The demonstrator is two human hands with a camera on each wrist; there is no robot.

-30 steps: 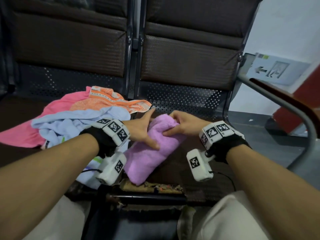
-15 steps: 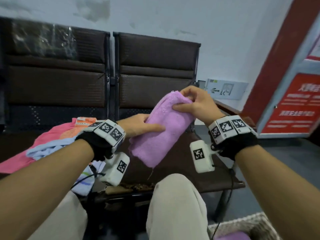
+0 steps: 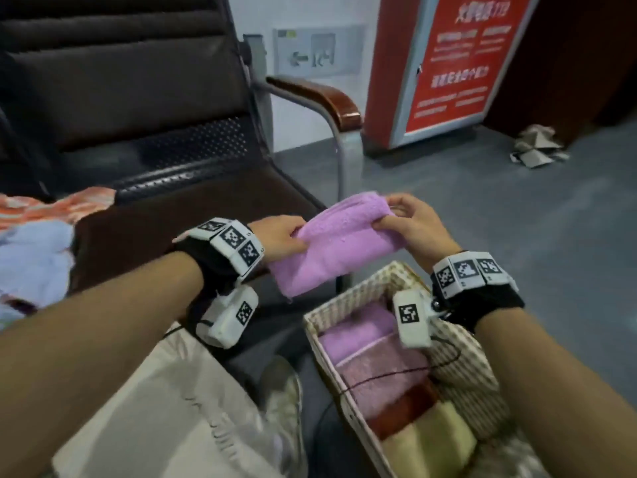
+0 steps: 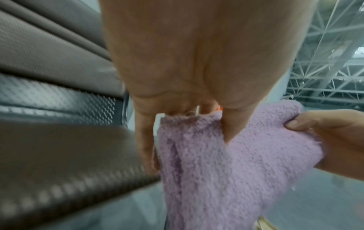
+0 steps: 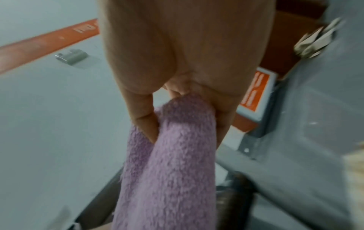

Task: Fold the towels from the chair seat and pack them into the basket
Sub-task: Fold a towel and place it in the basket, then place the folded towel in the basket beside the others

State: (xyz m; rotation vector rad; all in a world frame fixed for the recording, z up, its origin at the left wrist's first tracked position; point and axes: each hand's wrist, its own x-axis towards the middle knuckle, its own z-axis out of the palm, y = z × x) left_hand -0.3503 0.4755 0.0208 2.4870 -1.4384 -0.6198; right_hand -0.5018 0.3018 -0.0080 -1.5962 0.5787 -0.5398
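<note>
— Where are we?

— I've got the folded purple towel (image 3: 339,241) in the air, between the chair seat (image 3: 193,215) and the basket (image 3: 348,298) on the floor. My left hand (image 3: 281,236) pinches one end, my right hand (image 3: 412,224) grips the other, fingers curled into the cloth.

— So, packing?

— Packing, I'd say. Next I need to lower it into the free end of the basket, beside the towels already there, without letting the fold spring open.
</note>
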